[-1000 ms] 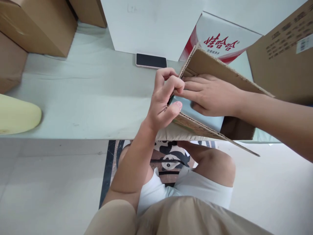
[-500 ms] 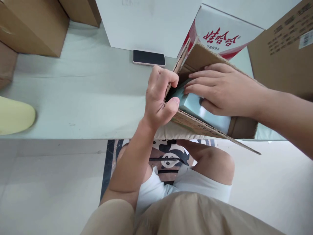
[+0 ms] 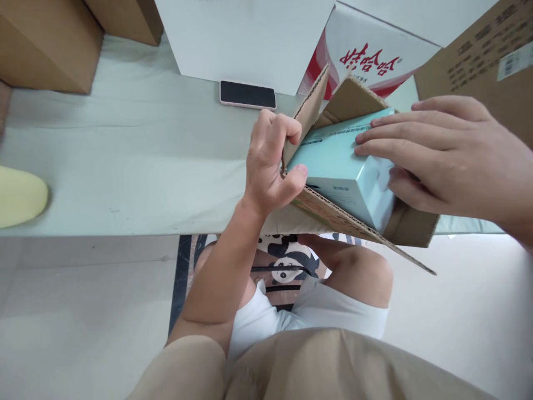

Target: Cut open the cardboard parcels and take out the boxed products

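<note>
Indoor room, looks domestic; could double as a small packing corner, can't pin which. Home side: black-and-white panda-print mat (image 3: 287,269) with navy striped edge on pale smooth floor (image 3: 83,311), wearer seated in light shorts (image 3: 353,314). Low bench or table draped in pale green cloth (image 3: 145,166), pink-edged black-screen phone (image 3: 247,94) on it. Storage side: plain brown cardboard cartons (image 3: 50,44) at left, white-and-red printed carton (image 3: 370,55) at back, open brown corrugated box (image 3: 416,228) up front.
</note>
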Demonstrator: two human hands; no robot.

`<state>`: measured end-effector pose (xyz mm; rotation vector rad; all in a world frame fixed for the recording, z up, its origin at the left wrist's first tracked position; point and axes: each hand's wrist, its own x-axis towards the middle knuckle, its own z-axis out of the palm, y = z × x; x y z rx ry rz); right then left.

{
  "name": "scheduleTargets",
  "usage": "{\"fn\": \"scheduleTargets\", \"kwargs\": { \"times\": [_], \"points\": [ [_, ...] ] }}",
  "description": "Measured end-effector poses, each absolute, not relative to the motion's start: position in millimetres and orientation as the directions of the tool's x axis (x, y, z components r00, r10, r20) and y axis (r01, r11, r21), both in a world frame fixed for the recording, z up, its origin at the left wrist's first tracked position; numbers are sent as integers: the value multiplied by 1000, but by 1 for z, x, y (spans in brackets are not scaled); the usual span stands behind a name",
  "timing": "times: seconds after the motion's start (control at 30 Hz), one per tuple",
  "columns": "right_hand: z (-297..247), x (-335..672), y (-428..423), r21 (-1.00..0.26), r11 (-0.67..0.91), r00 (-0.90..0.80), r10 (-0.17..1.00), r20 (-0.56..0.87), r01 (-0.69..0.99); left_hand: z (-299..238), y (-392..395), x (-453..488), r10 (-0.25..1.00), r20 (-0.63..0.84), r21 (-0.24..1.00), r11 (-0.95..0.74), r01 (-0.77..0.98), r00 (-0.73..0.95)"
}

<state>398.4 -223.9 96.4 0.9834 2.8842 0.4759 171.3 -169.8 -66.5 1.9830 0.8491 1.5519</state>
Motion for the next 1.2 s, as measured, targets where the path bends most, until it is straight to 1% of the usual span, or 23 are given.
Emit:
{"fn": "scheduleTargets", "kwargs": {
  "times": [0.1, 0.27, 0.4, 0.5, 0.6, 0.73, 0.83, 0.9, 0.97, 1.03, 1.1, 1.13, 1.2],
  "points": [
    [98, 400, -227, 311, 753, -803, 594, 57, 579, -67, -170, 173, 718, 679, 691, -695, 200, 152],
    [105, 401, -231, 316, 758, -809, 585, 59, 571, -67, -171, 175, 754, 645, 729, -656, 197, 122],
    [112, 402, -235, 309, 727, -774, 631, 51, 613, -68, -172, 177, 774, 619, 753, -633, 183, 131],
    [114, 403, -238, 312, 712, -760, 648, 53, 629, -69, -172, 179, 767, 630, 741, -640, 201, 122],
    [112, 407, -239, 338, 714, -772, 632, 65, 613, -72, -171, 181, 774, 625, 747, -631, 208, 103],
    [106, 414, -239, 349, 718, -788, 605, 114, 602, -79, -168, 183, 790, 609, 776, -611, 154, 69],
    [100, 414, -241, 292, 726, -779, 610, 143, 622, -81, -167, 185, 778, 623, 770, -628, 109, 83],
    [96, 410, -245, 253, 709, -750, 647, 141, 659, -76, -168, 185, 783, 616, 781, -622, 64, 90],
    [92, 404, -251, 211, 666, -696, 707, 128, 715, -68, -170, 185, 814, 568, 819, -573, 10, 121],
    [89, 398, -257, 177, 608, -630, 768, 118, 774, -57, -172, 185, 856, 486, 872, -487, -42, 177],
    [88, 394, -260, 145, 578, -594, 798, 107, 803, -48, -174, 186, 873, 432, 901, -425, -84, 226],
    [88, 394, -260, 109, 580, -589, 801, 102, 807, -44, -175, 187, 869, 432, 902, -421, -99, 239],
    [88, 396, -257, -14, 591, -587, 804, 102, 807, -39, -178, 189, 839, 471, 881, -465, -90, 272]
  ]
}}
